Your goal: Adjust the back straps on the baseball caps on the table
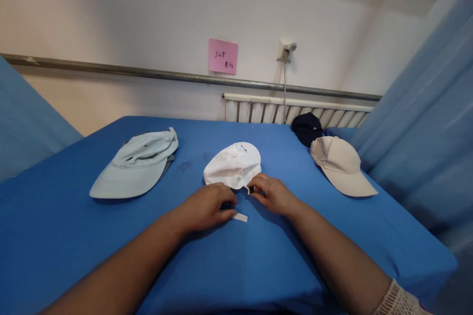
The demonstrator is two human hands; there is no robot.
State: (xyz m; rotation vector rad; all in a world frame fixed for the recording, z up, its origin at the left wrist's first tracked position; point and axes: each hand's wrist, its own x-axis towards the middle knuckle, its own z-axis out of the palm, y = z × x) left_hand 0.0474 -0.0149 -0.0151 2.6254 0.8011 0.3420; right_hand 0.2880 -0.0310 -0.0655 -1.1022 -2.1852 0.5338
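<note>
A white baseball cap (231,165) lies in the middle of the blue-covered table, its back opening towards me. My left hand (214,205) is closed at the cap's near left side, with a short white strap (241,217) sticking out from between thumb and fingers. At the near right edge of the cap, my right hand (271,193) pinches the other strap end, where a small dark buckle (252,189) shows. The two strap ends are apart. My left palm and the strap's joint to the cap are hidden.
Pale blue caps (136,162) lie stacked at the left of the table (207,266). A beige cap (343,165) and a navy cap (307,128) sit at the right. Behind are a radiator (266,108), a rail (177,76) and a plugged socket (286,51). Blue curtains (428,123) flank the table.
</note>
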